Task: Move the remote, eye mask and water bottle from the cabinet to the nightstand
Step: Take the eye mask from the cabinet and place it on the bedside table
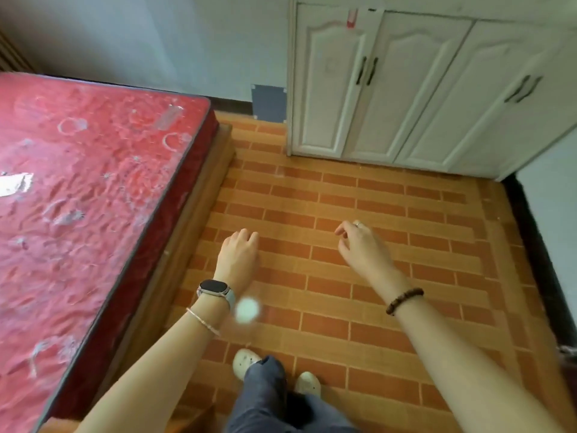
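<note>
While both arms reach forward:
Left hand (239,253): empty, loosely open; beside mattress (93,189) edge
Right hand (362,245): empty, fingers curled
Cabinet (406,89): doors closed; bare floor (343,189) between

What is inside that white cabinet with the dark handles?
Nothing inside shows: the cabinet doors are all shut, hiding the contents. Both hands, left hand and right hand, are empty, over the floor.

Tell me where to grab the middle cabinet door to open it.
Take the dark vertical handle on the middle cabinet door, coming straight from the front. It stands off the panel as a slim bar, so fingers can likely hook behind it. Both hands are empty: left hand, right hand.
</note>
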A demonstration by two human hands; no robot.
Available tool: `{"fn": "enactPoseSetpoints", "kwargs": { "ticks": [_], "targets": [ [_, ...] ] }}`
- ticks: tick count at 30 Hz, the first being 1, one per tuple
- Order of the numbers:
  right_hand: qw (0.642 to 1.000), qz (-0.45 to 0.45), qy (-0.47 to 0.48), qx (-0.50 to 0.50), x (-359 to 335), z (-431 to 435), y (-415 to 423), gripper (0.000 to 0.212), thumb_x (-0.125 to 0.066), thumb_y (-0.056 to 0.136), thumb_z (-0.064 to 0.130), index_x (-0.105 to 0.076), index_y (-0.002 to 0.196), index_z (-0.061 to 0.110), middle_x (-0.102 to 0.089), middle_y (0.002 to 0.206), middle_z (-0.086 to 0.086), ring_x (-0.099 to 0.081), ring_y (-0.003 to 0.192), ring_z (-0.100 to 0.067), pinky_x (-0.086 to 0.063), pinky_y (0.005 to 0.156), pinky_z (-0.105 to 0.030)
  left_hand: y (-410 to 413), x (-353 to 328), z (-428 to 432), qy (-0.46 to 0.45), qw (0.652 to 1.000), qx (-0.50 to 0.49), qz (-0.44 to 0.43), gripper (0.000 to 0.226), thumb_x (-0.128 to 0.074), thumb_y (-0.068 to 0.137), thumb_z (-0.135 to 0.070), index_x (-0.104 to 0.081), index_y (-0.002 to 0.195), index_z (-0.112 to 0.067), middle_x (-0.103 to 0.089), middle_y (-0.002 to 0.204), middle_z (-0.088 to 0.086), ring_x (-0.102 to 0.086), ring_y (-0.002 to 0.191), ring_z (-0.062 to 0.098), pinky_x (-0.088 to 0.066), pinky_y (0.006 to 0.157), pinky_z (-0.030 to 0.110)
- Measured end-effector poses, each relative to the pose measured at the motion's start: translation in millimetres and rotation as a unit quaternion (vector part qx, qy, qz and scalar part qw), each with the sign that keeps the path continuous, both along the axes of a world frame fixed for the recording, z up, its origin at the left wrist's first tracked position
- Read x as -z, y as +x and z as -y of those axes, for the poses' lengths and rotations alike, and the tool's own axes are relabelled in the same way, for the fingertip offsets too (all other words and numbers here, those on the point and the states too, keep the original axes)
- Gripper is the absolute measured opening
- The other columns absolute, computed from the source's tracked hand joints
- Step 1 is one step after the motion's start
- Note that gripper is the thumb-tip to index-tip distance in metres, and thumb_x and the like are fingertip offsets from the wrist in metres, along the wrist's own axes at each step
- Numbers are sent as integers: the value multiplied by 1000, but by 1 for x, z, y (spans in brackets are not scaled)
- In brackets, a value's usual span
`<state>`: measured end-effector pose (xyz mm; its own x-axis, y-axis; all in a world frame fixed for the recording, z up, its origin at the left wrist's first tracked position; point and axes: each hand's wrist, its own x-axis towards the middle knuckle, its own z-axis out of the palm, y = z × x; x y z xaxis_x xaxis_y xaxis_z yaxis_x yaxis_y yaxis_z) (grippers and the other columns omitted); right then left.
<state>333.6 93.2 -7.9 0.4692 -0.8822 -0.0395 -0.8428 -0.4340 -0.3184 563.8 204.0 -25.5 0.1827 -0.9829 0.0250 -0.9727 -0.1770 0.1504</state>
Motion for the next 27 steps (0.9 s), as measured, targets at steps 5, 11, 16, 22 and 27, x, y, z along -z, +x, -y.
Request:
{"fn": "enactPoseSetpoints", "kwargs": {
  "ticks": [5,11,16,22,27],
  "targets": [
    [996,-14,-8,84,-4,-12,-85,19,-54,93,16,-60,111,20,-60,107,0,-59,92,-17,-42,62,-24,-70,-3,34,-15,996,90,-11,22,-61,73,4,-63,94,-3,-61,84,15,-58,75,35,-46,66,42],
    [983,6,-18,184,-13,-15,-163,19,-53,93,15,-58,111,19,-58,109,0,-60,94,-19,-49,66,-28,-140,-8,90,-11,982,189,-13,28,-58,77,1,-63,104,-3,-62,96,17,-58,88,38,-46,76,45],
    [969,7,-33,247,-18,-1,-215,19,-54,93,14,-58,111,19,-58,108,-1,-58,97,-19,-50,72,-30,-196,-9,146,-15,967,255,-23,29,-54,81,-1,-61,109,-4,-62,100,14,-57,93,36,-46,79,44],
    [949,16,-48,310,-27,51,-258,19,-57,92,18,-58,111,21,-60,108,2,-59,98,-16,-54,79,-30,-241,-15,224,-18,954,298,-38,32,-53,86,-8,-57,118,-11,-59,111,10,-54,104,32,-43,87,41],
    [939,30,-67,336,-42,107,-272,22,-58,93,21,-57,114,21,-59,111,1,-60,91,-10,-56,75,-25,-258,-23,285,-25,943,328,-48,32,-51,88,-8,-57,120,-11,-59,114,10,-55,106,31,-44,89,41]
  ]
}}
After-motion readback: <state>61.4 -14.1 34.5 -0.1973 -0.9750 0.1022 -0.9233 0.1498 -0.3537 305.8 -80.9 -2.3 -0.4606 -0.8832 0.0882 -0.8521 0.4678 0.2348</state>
